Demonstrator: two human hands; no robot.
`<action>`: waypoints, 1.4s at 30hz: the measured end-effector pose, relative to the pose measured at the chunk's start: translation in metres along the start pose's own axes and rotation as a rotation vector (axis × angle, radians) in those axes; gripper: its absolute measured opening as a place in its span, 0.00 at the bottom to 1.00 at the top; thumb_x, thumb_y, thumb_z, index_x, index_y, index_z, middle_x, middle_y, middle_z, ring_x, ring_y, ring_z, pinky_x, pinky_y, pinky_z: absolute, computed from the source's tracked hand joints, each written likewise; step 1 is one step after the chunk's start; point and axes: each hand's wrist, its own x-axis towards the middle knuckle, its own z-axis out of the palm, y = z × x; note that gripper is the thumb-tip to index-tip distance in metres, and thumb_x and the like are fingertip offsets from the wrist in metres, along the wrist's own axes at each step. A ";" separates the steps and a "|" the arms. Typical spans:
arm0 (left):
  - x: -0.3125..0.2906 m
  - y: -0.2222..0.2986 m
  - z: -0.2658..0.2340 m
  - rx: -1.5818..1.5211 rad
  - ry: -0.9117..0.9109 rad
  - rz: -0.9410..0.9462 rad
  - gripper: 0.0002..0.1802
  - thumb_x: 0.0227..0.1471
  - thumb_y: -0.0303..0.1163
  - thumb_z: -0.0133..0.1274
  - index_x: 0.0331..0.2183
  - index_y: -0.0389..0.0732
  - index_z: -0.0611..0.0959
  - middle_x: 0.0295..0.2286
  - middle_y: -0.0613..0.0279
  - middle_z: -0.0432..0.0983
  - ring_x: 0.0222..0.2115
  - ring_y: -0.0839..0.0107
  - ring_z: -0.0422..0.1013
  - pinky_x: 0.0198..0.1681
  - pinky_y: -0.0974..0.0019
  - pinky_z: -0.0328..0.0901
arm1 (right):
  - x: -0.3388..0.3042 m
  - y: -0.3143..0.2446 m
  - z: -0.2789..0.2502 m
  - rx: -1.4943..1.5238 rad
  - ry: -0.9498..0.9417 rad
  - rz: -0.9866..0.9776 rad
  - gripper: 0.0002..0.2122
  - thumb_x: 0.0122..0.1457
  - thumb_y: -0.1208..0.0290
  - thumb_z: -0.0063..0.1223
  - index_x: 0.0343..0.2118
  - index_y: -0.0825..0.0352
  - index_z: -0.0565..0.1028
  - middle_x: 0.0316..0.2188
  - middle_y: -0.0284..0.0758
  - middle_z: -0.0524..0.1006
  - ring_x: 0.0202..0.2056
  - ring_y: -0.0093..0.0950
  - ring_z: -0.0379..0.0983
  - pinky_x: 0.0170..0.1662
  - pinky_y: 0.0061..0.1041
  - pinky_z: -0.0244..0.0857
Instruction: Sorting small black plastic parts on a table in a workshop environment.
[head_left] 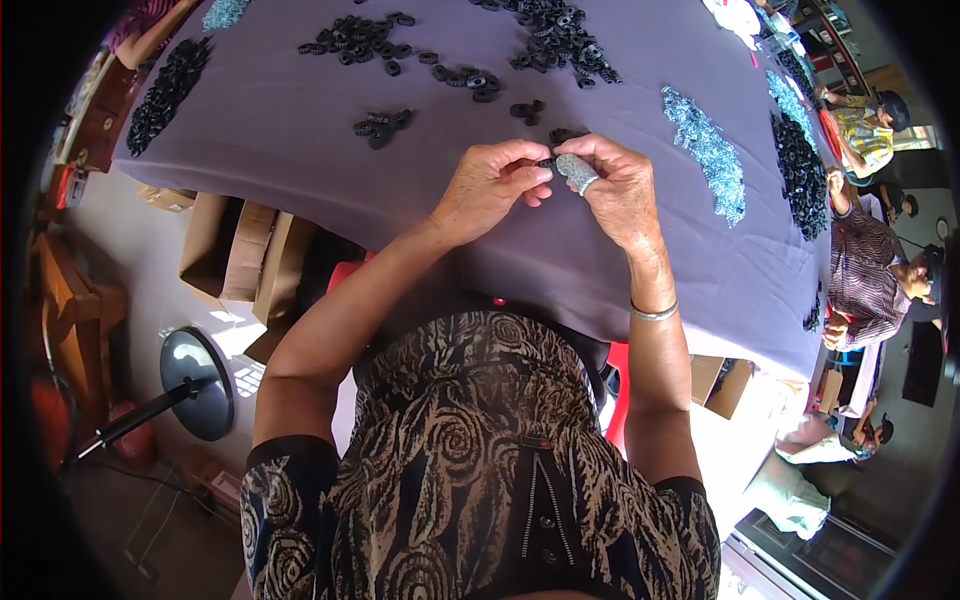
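Note:
In front of me, above the cloth-covered table, my two hands meet at the fingertips. My left hand (492, 190) is closed in a pinch on a small black ring-like part (545, 163), mostly covered by the fingers. Thumb and forefinger of my right hand (622, 190) are also pinched, touching that spot; what they hold is hidden. Silvery tape (576, 172) wraps the right thumb. Just beyond the fingertips lie loose black parts (527, 111), and a small cluster of black parts (382, 127) sits to the left. A heap of tiny light-blue clear pieces (705, 150) is at the right.
Larger heaps of black parts (562, 45) spread over the purple-grey tablecloth (270, 120), with more at its left and right edges. Cardboard boxes (248, 250) stand below at the left, near a round stand base (197, 383). Other people (875, 280) sit along the right side.

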 end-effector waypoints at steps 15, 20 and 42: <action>0.002 -0.004 -0.003 0.057 0.043 0.060 0.09 0.51 0.20 0.50 0.37 0.31 0.78 0.30 0.61 0.72 0.26 0.76 0.73 0.29 0.74 0.71 | 0.008 0.013 0.009 -0.065 -0.029 -0.098 0.06 0.47 0.85 0.54 0.28 0.68 0.76 0.22 0.29 0.75 0.22 0.13 0.67 0.25 0.16 0.63; 0.002 -0.006 0.002 0.027 0.052 0.044 0.09 0.52 0.21 0.50 0.38 0.32 0.77 0.31 0.61 0.74 0.28 0.76 0.73 0.31 0.75 0.71 | -0.001 0.006 0.008 -0.120 0.025 -0.154 0.07 0.48 0.86 0.53 0.30 0.68 0.76 0.26 0.29 0.76 0.24 0.14 0.68 0.28 0.16 0.65; -0.007 0.017 0.019 -0.096 -0.053 0.252 0.09 0.51 0.21 0.51 0.37 0.32 0.77 0.37 0.62 0.62 0.36 0.75 0.69 0.40 0.74 0.69 | -0.014 0.006 0.006 0.852 -0.349 0.385 0.20 0.59 0.54 0.41 0.41 0.69 0.72 0.16 0.19 0.53 0.16 0.12 0.45 0.18 0.14 0.38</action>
